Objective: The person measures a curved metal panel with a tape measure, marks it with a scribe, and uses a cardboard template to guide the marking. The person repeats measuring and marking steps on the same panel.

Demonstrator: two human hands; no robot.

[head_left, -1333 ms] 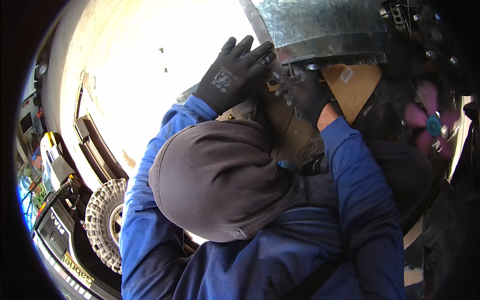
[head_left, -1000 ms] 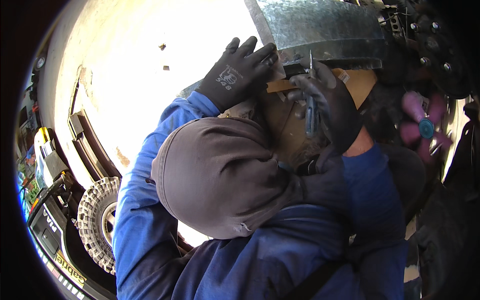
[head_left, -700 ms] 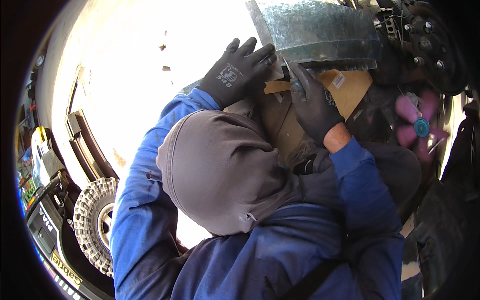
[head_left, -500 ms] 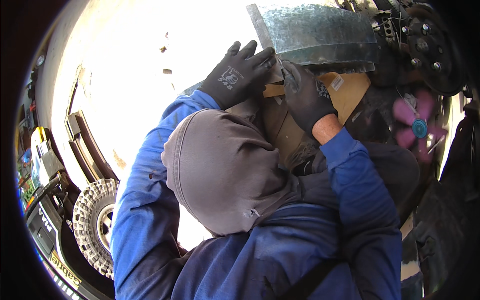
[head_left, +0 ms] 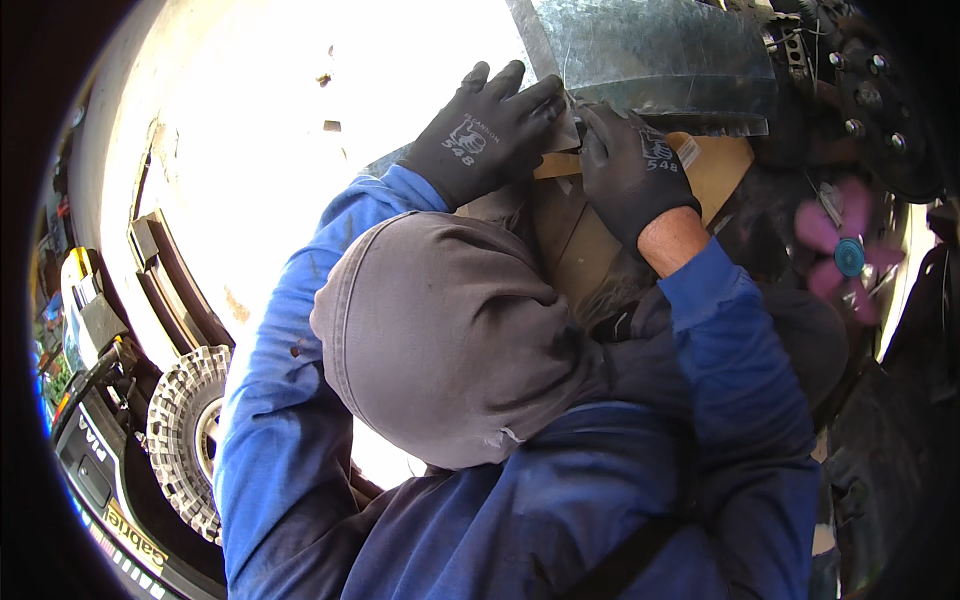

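My left hand point(head_left: 475, 135), in a black glove, grips the lower end of a flat grey metal strip point(head_left: 535, 40) with its index finger and thumb, while its outer fingers stretch away, spread. Along the strip's right side lies a curved bluish-grey sheet-metal panel point(head_left: 660, 60). Close against the panel's lower left corner, my right hand point(head_left: 635, 165), also black-gloved, has its fingers pinched together. What sits between them is too hidden to name. Under the hands is a tan cardboard-like sheet point(head_left: 575, 250). Grey cloth point(head_left: 440, 340) bulges up between my blue-sleeved arms.
A pink fan with a teal hub point(head_left: 850, 257) stands at the right, below a dark wheel hub with studs point(head_left: 875, 95). At the left are a knobby tyre point(head_left: 180, 440), long dark bars point(head_left: 165, 285) and a dark vehicle bumper point(head_left: 95, 460). Bright light washes out the floor.
The view has shifted slightly, so the panel, hub and fan appear farther right. Both hands stay at the strip and panel corner; the right hand's wrist has turned a little.
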